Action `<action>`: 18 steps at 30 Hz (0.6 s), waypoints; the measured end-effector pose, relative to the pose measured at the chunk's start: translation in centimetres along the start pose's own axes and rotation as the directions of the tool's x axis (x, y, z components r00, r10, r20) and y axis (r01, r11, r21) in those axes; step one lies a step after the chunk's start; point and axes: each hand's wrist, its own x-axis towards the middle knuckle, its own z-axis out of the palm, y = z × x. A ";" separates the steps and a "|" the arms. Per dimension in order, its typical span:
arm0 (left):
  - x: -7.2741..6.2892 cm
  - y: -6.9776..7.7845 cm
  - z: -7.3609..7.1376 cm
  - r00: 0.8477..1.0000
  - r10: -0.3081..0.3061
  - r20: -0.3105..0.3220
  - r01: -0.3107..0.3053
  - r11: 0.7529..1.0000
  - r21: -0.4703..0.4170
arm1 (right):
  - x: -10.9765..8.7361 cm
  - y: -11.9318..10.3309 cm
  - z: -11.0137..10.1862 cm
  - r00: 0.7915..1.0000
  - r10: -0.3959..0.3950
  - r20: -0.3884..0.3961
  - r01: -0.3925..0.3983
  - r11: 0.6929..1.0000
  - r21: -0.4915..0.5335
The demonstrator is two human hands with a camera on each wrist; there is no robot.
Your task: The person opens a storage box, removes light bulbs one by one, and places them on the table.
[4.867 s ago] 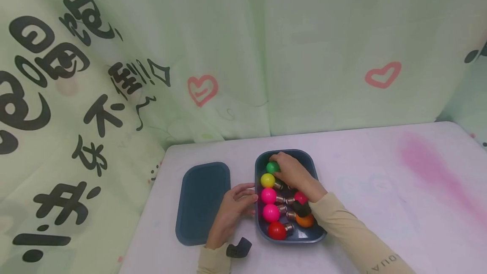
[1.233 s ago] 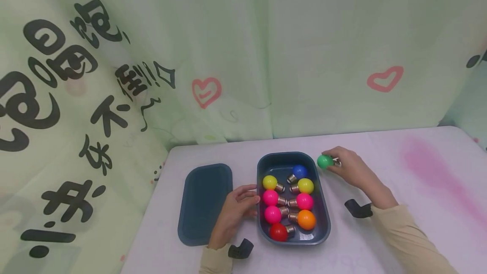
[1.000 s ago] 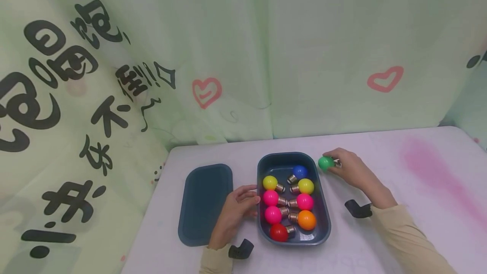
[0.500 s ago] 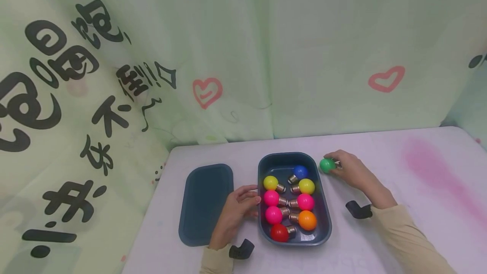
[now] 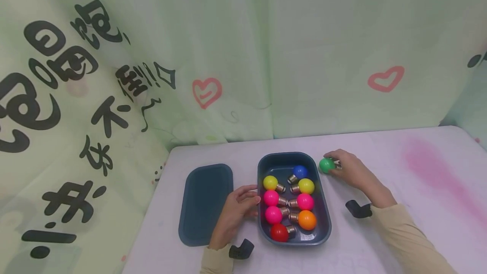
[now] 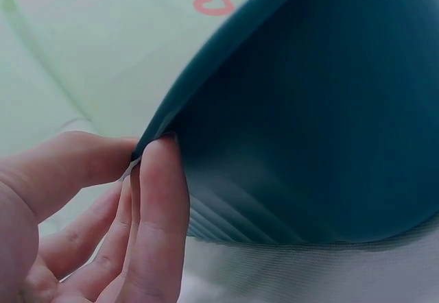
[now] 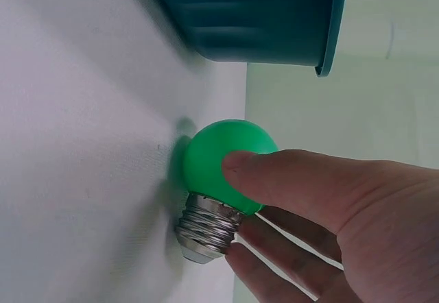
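My right hand [image 5: 351, 169] pinches a green light bulb [image 7: 212, 159] by its round globe, just right of the dark blue plastic box [image 5: 324, 189]. The bulb's silver screw base [image 7: 206, 227] points toward the hand, and the bulb lies at the white tabletop. My left hand [image 5: 236, 212] pinches the left rim of the box [image 6: 309, 125] between thumb and finger. In two columns inside the box lie a blue bulb [image 5: 300, 171], two yellow bulbs [image 5: 270, 182], several pink bulbs [image 5: 273, 215], an orange bulb [image 5: 307, 220] and a red bulb [image 5: 279, 232], their screw bases turned inward.
A flat dark blue lid [image 5: 205, 202] lies on the table [image 5: 380, 160] left of the box, partly behind my left hand. Pale green curtains [image 5: 323, 54] with black lettering and pink hearts hang behind and to the left.
My right hand has lifted the green bulb from the box's upper left and brought it over the right rim, then slightly down beside the box. My left hand stays at the rim.
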 end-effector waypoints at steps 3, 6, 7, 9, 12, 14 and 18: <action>0.0 0.0 0.0 1.000 0.000 -0.002 0.000 1.000 0.003 | -0.1 0.0 -0.2 1.000 0.001 0.001 -0.001 1.000 -0.006; 0.0 0.0 0.0 1.000 -0.001 -0.003 0.001 1.000 0.004 | -0.2 -0.2 -0.3 1.000 0.013 0.006 -0.013 1.000 -0.005; 0.0 -0.1 0.0 1.000 -0.001 -0.002 0.001 1.000 0.004 | -0.2 -0.2 -0.3 1.000 0.017 0.007 -0.017 1.000 -0.002; 0.0 0.0 0.0 1.000 0.000 -0.001 0.000 1.000 0.000 | -0.2 -0.4 -0.4 1.000 0.024 0.009 -0.024 1.000 0.003; -0.1 0.0 0.0 1.000 0.000 0.001 0.000 1.000 -0.007 | -0.2 -0.7 -0.4 1.000 0.021 0.006 -0.021 1.000 0.008; -0.1 0.0 0.0 1.000 0.002 0.003 -0.002 1.000 -0.011 | -0.1 -1.0 -0.4 1.000 0.014 0.000 -0.014 1.000 0.007; -0.1 0.0 0.0 1.000 0.005 0.003 -0.005 1.000 -0.013 | -0.1 -1.9 -0.5 1.000 -0.005 -0.018 0.005 1.000 -0.001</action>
